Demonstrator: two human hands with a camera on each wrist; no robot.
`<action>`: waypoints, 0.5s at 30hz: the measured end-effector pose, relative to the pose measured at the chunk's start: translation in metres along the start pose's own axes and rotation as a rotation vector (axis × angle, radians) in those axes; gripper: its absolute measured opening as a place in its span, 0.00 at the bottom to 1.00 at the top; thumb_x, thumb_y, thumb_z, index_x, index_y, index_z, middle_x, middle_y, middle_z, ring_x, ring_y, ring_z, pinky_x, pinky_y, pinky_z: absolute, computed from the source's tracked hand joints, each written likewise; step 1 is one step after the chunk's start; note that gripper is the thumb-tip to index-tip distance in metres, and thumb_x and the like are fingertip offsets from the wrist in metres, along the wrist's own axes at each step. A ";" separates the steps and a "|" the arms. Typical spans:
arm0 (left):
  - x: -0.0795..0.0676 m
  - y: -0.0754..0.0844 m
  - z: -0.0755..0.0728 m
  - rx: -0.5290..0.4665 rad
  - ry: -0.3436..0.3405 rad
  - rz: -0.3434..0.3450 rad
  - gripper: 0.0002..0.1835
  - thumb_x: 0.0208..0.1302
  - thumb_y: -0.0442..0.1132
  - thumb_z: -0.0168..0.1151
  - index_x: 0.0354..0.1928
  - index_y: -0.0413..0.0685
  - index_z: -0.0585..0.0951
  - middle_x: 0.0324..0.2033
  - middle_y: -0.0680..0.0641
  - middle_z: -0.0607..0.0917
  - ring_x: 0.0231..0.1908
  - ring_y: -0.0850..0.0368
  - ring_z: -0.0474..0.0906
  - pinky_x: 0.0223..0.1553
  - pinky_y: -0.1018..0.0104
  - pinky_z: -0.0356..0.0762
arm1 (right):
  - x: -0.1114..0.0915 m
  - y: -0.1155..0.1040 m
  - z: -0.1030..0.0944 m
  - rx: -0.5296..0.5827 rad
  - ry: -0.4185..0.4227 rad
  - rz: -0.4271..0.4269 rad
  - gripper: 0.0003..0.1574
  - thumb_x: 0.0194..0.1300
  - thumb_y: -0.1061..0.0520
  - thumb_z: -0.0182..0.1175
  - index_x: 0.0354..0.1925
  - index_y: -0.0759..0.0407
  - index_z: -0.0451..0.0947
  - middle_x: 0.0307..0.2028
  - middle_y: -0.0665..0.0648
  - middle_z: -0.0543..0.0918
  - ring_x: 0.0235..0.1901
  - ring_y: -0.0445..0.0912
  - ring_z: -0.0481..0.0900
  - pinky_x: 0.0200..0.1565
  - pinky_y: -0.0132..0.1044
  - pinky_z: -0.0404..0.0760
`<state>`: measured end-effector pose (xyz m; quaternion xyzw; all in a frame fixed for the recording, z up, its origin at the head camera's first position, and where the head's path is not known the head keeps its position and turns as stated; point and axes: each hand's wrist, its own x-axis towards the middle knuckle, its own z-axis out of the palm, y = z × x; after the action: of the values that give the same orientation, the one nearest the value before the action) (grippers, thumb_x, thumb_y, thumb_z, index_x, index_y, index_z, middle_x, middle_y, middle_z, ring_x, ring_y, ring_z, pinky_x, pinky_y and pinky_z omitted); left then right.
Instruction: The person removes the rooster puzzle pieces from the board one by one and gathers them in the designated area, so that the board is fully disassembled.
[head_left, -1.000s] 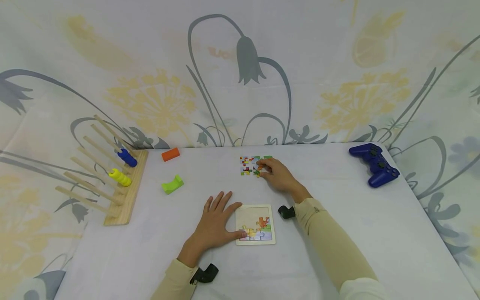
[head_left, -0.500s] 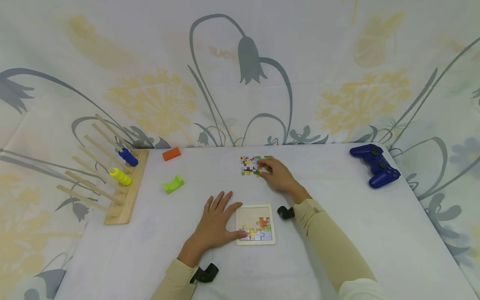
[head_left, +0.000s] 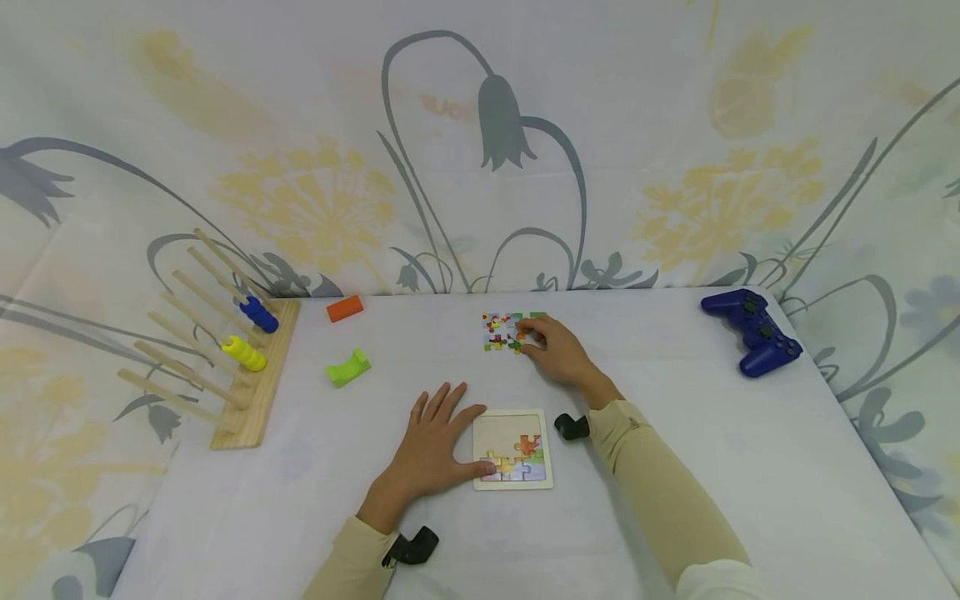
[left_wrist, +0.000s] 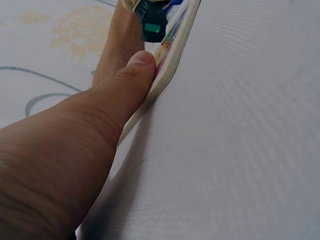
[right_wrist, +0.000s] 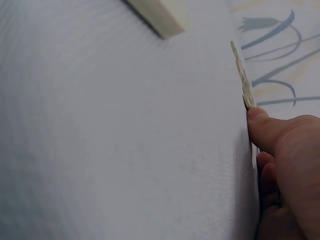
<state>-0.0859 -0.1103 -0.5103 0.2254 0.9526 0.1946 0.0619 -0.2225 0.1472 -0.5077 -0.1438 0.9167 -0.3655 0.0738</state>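
A square wooden puzzle tray point(head_left: 510, 417) lies near the middle of the table, with several jigsaw pieces point(head_left: 517, 471) fitted along its lower and right parts. My left hand point(head_left: 429, 450) is spread flat at the tray's left side. Its thumb point(left_wrist: 142, 59) rests over the rim, on the lower left of the puzzle. Farther back, loose puzzle pieces point(head_left: 493, 323) lie close together on the cloth. At their right edge, my right hand point(head_left: 558, 350) pinches a puzzle piece point(head_left: 521, 337) between thumb and bent fingers; the hand partly covers it. In the right wrist view the thumb point(right_wrist: 260, 120) meets the pieces' edge.
On the left stands a wooden peg rack point(head_left: 258, 408) with blue rings point(head_left: 258, 314) and yellow rings point(head_left: 243, 353). An orange cylinder point(head_left: 345, 308) and a green curved block point(head_left: 348, 367) lie beside it. A blue game controller point(head_left: 752, 332) sits at the far right, near the table's edge.
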 end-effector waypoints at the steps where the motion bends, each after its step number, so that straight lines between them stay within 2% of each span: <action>1: 0.000 0.000 0.000 0.000 0.000 0.001 0.47 0.53 0.73 0.68 0.73 0.61 0.71 0.79 0.44 0.59 0.80 0.41 0.49 0.78 0.36 0.43 | 0.000 0.000 0.000 0.000 0.002 0.002 0.26 0.73 0.55 0.62 0.66 0.57 0.76 0.54 0.59 0.80 0.50 0.52 0.76 0.56 0.49 0.77; 15: 0.001 -0.002 0.003 0.007 -0.006 0.002 0.48 0.53 0.73 0.67 0.73 0.61 0.70 0.80 0.44 0.58 0.81 0.41 0.47 0.78 0.37 0.43 | 0.000 0.000 0.001 -0.008 0.007 0.008 0.25 0.73 0.54 0.63 0.66 0.55 0.76 0.52 0.58 0.80 0.49 0.51 0.76 0.56 0.48 0.76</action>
<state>-0.0875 -0.1106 -0.5135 0.2270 0.9529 0.1908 0.0638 -0.2219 0.1471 -0.5084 -0.1392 0.9189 -0.3622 0.0713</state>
